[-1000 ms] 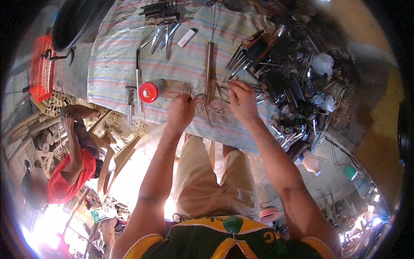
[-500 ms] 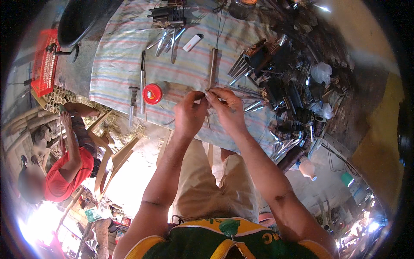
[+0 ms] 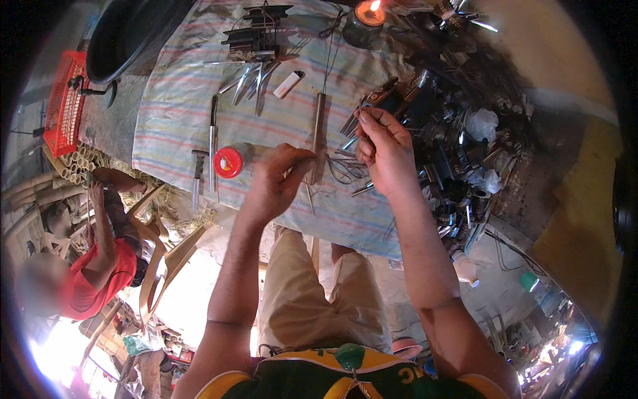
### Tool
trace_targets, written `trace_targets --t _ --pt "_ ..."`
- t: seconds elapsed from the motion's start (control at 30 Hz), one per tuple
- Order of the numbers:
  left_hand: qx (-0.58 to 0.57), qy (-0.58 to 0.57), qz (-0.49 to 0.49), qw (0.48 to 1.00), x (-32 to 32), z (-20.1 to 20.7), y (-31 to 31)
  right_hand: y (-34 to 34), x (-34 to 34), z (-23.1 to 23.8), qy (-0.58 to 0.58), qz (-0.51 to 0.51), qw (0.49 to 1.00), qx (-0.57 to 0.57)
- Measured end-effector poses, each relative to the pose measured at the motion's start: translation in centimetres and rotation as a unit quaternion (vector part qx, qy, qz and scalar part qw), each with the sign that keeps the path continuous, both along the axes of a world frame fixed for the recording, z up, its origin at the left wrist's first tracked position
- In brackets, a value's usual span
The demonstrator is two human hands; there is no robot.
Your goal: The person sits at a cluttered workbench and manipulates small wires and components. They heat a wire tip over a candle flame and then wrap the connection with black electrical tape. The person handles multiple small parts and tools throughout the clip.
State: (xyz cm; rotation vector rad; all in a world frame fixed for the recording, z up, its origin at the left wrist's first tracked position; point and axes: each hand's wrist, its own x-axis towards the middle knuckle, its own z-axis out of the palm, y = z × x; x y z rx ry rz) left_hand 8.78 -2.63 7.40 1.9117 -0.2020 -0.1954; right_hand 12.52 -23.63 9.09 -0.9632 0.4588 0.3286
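My left hand (image 3: 278, 178) is over the striped cloth (image 3: 179, 120), thumb and fingers pinched near the lower end of a metal tube (image 3: 319, 123). Whatever sits in that pinch is too small to make out. Farther right, my raised right hand (image 3: 387, 149) is closed, thumb against forefinger, and its contents cannot be made out either. Dark, thin cord loops (image 3: 345, 167) lie on the cloth between the hands. Left of my left hand stands a jar with a red lid (image 3: 228, 162). A knife (image 3: 212, 146) and a hammer-like tool (image 3: 198, 179) lie beyond it.
Dark metal parts and rods (image 3: 432, 143) are heaped at right. A lighter (image 3: 289, 85) lies near more rods (image 3: 256, 83). At the far edge burns a lamp flame (image 3: 375, 5). A person in a red shirt (image 3: 109, 279) sits at left, below a red basket (image 3: 65, 106).
My hands, together at the tube's lower end before, have parted. The right one has gone up and to the right; the left has shifted slightly left and down. The view has moved a little.
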Motion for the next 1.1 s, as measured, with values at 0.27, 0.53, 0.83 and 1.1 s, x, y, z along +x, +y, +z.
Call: trace_targets --t 0.27,0.53,0.83,1.1 --pt "0.044 -0.051 0.008 0.998 4.3 3.2 -0.4 0.2 0.1 0.8 -0.023 0.075 0.984 -0.160" --pt "0.025 -0.075 -0.037 0.996 6.5 3.6 -0.6 -0.3 0.7 1.5 -0.084 0.104 0.943 -0.305" --pt "-0.081 -0.028 -0.072 0.994 7.1 3.3 -1.3 -0.2 0.6 1.6 -0.125 0.118 0.939 -0.297" --pt "-0.113 0.056 -0.127 0.984 8.4 3.5 -1.7 0.0 0.5 0.8 -0.161 0.109 0.948 -0.252"
